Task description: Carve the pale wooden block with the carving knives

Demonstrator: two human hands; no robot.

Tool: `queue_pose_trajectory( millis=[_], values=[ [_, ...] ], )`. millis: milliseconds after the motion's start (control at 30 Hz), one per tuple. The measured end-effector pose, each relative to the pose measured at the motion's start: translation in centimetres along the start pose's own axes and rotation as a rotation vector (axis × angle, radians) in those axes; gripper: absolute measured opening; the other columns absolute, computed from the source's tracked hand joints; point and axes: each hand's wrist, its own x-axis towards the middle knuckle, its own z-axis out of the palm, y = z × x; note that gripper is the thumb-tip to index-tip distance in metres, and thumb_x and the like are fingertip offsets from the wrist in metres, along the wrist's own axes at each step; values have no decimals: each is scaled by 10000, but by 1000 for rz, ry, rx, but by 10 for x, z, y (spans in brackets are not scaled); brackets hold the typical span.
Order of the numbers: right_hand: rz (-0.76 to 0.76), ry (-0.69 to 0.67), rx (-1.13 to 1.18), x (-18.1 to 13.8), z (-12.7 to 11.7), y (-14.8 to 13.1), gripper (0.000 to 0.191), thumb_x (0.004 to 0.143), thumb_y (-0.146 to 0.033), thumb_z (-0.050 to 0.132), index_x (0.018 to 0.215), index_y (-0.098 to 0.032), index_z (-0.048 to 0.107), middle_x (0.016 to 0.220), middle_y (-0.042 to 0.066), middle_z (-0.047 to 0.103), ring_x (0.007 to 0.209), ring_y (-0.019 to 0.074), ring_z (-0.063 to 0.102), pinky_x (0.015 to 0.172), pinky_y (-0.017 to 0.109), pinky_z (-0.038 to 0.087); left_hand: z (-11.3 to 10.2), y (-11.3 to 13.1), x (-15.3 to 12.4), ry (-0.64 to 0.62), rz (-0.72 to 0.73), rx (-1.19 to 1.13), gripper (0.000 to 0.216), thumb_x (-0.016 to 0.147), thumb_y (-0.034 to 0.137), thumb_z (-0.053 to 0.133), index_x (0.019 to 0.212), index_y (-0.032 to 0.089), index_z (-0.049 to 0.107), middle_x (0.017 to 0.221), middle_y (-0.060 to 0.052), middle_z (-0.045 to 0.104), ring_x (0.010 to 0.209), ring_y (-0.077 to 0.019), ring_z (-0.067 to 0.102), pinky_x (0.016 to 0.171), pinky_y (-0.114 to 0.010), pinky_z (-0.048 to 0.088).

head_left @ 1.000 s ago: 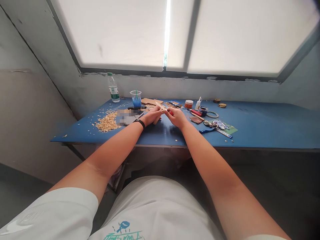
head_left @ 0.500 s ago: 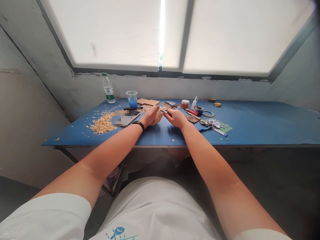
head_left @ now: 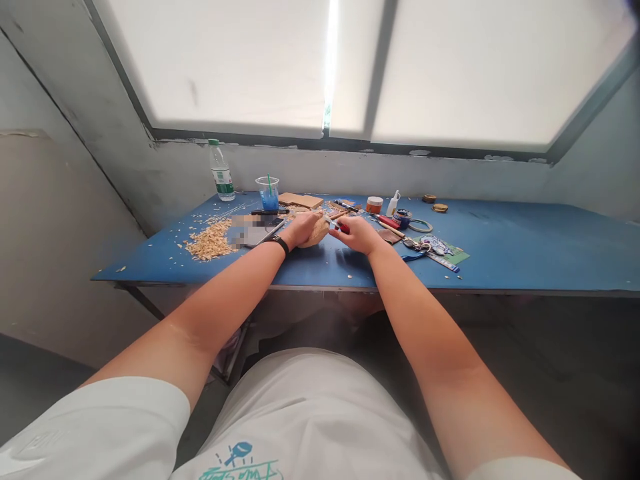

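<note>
My left hand (head_left: 303, 229), with a black band at the wrist, is closed over a pale wooden piece (head_left: 319, 231) that rests on the blue table (head_left: 525, 250). My right hand (head_left: 359, 234) is closed on a small red-handled tool (head_left: 341, 227) whose tip touches the wood. Both hands meet near the table's middle. The shape of the wood is mostly hidden by my fingers.
A heap of wood shavings (head_left: 210, 241) lies to the left. Behind the hands stand a water bottle (head_left: 220, 171), a plastic cup with blue liquid (head_left: 269, 193), a flat wooden board (head_left: 301, 200), a small glue bottle (head_left: 394, 203), jars and a ring. Keys and a ruler (head_left: 440, 252) lie to the right.
A second ago my hands held a thin pale stick raised off the table. Now my left hand presses a rounder wooden piece down while the red tool meets it. The view shifted slightly.
</note>
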Motion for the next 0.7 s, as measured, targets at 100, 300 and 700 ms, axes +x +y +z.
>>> queue_pose_trajectory(
  millis=[100,300,700],
  values=[
    [13,-6,9,-4,0,-4,486,947,-608,651,705,-251,425,658,-7,526,642,156,384,631,337,269,-4,3,-6,-37,35,3,386,962,421,460,652,201,522,689,-53,578,704,-204,482,677,-357,373],
    [51,7,115,-5,3,-5,505,903,-674,662,704,-253,467,665,-6,549,650,162,417,635,334,293,-6,10,-13,-52,13,35,567,980,609,448,566,223,408,566,-38,455,599,-176,395,605,-369,281],
    [41,4,157,-1,10,2,574,802,-746,755,709,-255,472,675,-28,535,659,159,396,627,326,300,-7,9,-15,-54,-2,43,517,971,533,468,562,222,413,572,-22,438,594,-164,380,612,-353,286]
  ],
)
